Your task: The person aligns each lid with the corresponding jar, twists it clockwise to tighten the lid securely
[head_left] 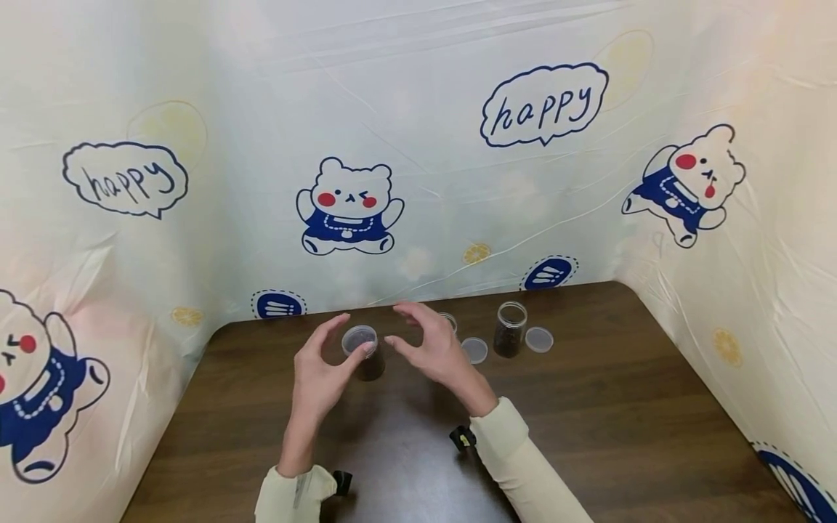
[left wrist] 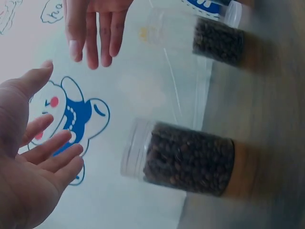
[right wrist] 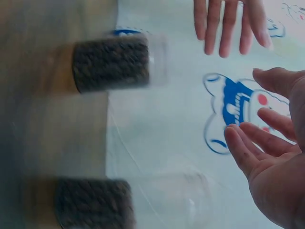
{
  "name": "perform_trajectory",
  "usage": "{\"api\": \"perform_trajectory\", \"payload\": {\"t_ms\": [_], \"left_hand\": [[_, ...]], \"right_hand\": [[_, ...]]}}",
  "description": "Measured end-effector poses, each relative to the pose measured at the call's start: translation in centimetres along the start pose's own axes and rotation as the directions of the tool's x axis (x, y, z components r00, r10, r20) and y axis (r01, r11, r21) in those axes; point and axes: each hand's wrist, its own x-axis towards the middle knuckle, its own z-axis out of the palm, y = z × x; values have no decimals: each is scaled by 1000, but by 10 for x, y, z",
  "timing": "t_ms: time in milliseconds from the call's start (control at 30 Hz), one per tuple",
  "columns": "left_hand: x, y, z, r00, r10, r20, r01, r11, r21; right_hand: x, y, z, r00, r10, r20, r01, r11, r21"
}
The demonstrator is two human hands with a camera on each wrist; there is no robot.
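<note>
At the near side of the table, two cream sleeves come in, each with a small black device at the cuff, and the dark brown wood-grain tabletop spreads out ahead of them, a soft sheen on it. Beyond the cuffs, here are the hands: the left hand is spread, thumb well away from the fingers, and the right hand is spread too, facing it. Both are bare of any load. Between them, nearer the left, stands a clear plastic cylindrical jar, upright, packed with dark beans, a translucent lid on top; from overhead the left thumb overlaps it, but the left wrist view shows a gap.

On to the right, and the right hand is in the way: a second clear jar shows only its rim past the knuckles. A loose round frosted lid lies just beside that hand, then a third clear jar, open, dark below and see-through above, and another loose lid close by.

Behind it all hangs pale, creased cloth, printed with blue-clad bears and "happy" speech bubbles.
</note>
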Motion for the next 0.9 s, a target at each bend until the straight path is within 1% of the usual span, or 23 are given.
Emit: {"api": "perform_trajectory", "payload": {"t_ms": [133, 300, 400, 467, 567, 700, 800, 900], "left_hand": [[2, 8, 6, 999, 12, 40, -10, 1000, -29], [7, 11, 19, 995, 50, 91, -43, 996, -80], [9, 11, 28, 992, 62, 112, -53, 995, -85], [11, 10, 35, 990, 66, 127, -58, 996, -73], [12, 6, 47, 984, 77, 162, -70, 996, -52], [13, 0, 62, 970, 96, 221, -93, 995, -22], [11, -5, 74, 963, 108, 247, -107, 994, -21], [9, -12, 85, 961, 117, 252, -111, 993, -38]], "right_hand": [[0, 3, -18, 998, -20, -58, 19, 1000, -12], [-6, 12, -38, 997, 21, -77, -24, 999, -35], [-9, 18, -46, 995, 38, -92, -42, 998, -41], [-12, 24, -50, 994, 52, -98, -57, 997, -49], [-16, 32, -56, 994, 78, -78, -83, 994, -64], [-23, 42, -63, 990, 136, -28, -139, 983, -121], [-30, 49, -67, 979, 202, 14, -198, 967, -159], [-36, 55, -68, 960, 272, 72, -255, 949, -183]]}}
